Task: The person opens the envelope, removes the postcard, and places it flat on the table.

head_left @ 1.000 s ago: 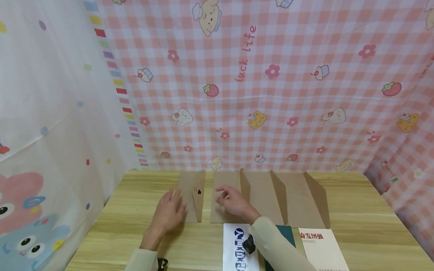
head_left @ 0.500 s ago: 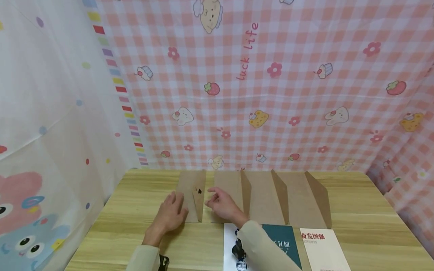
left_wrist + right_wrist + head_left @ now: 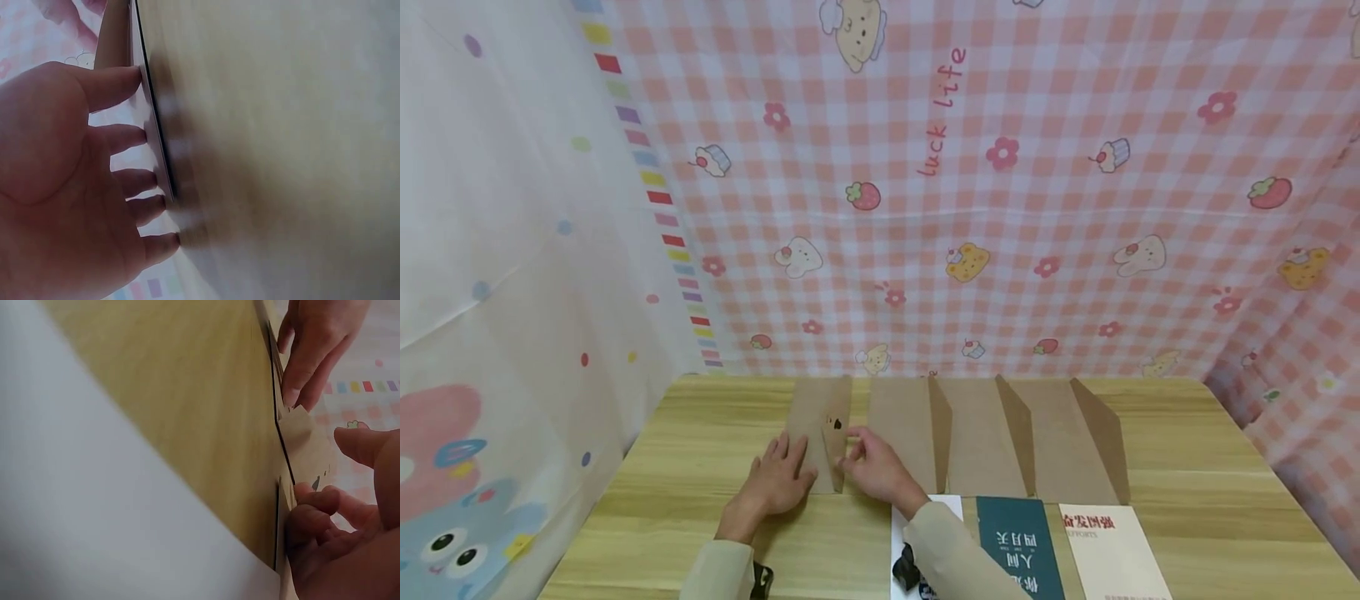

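A brown paper envelope (image 3: 811,404) lies flat at the left of a row of similar envelopes. Its flap (image 3: 304,439) stands partly raised on the right side and bears a small black mark. Spread fingers of my left hand (image 3: 777,485) rest on the envelope's near left part; the left wrist view shows the fingertips (image 3: 164,247) against the surface. At the flap's right edge is my right hand (image 3: 882,473), fingers loosely bent, the thumb (image 3: 359,442) apart from the flap. Nothing is visibly pinched in it.
Further brown envelopes (image 3: 972,433) lie to the right, flaps angled up. In front of them are a white booklet (image 3: 951,505), partly under the right forearm, a teal booklet (image 3: 1011,518) and a cream booklet (image 3: 1112,554). A checked cloth (image 3: 880,167) hangs behind the wooden table (image 3: 677,450).
My right hand has moved left and slightly nearer, from above the second envelope to the first one's flap. My left hand has settled lower onto the envelope, and the teal booklet has come into view.
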